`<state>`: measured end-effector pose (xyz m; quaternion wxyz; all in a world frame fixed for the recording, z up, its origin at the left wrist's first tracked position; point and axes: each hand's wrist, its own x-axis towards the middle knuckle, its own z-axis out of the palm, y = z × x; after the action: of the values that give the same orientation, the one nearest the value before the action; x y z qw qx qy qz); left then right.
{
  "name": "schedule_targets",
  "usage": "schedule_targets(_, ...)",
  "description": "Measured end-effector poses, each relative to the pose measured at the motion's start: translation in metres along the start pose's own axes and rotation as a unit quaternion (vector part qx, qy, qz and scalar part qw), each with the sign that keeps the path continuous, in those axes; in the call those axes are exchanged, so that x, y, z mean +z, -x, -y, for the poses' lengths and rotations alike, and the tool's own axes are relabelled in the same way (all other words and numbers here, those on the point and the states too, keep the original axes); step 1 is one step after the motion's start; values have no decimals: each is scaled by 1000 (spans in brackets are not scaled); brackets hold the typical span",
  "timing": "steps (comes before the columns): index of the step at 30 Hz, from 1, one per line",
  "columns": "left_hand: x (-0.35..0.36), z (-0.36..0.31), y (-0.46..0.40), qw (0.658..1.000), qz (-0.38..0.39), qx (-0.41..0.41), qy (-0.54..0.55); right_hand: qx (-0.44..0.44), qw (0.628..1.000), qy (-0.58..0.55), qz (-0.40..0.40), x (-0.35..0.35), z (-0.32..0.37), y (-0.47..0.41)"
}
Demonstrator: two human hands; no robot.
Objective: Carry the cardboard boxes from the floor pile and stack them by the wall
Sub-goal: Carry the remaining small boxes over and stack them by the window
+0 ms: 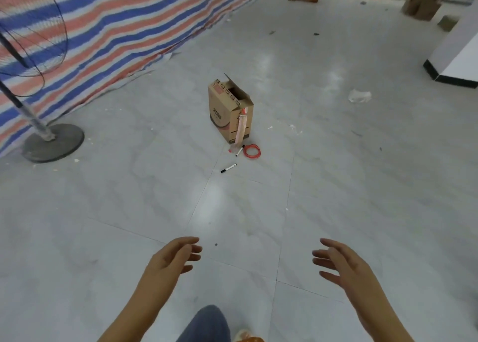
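Note:
One brown cardboard box (229, 111) stands upright on the grey tiled floor in the middle of the view, its top flaps open and a strip of tape hanging down its right side. My left hand (174, 255) and my right hand (338, 261) are both held out low in front of me, fingers spread and relaxed, holding nothing. Both hands are well short of the box, with bare floor between. More cardboard boxes (421, 4) sit far off at the upper right by the white wall.
Two black markers (229, 167) and a red coil of wire (251, 151) lie just in front of the box. A standing fan (53, 141) is at the left before a striped tarp (108, 31). A white pillar (455, 62) stands at the right, a plastic scrap (359, 95) near it.

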<state>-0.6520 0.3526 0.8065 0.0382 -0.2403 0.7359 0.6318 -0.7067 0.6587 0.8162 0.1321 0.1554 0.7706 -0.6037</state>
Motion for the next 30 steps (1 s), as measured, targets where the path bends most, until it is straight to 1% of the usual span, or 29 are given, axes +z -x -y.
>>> schedule_targets(4,29,-22,-66,1000,-9,-19,-10,4,1000,5,14,-2,28,-78)
schedule_targets(9,57,-60,-176,1000,-17,-26,2,2,1000,12,27,8,63,-190)
schedule_targets(12,67,-95,-250,999,-23,-35,7,10,1000,11,18,11,91,-260)
schedule_targets(16,80,-156,-341,1000,-16,-15,2,7,1000,2,19,13,141,-344)
schedule_targets(20,97,-196,-412,1000,-17,-11,-8,11,999,16,26,12,172,-420)
schedule_targets(27,148,-220,-518,995,-71,-63,17,19,994,73,83,6,215,-573)
schedule_targets(30,180,-237,-558,989,-110,-87,43,20,991,86,105,-8,244,-641)
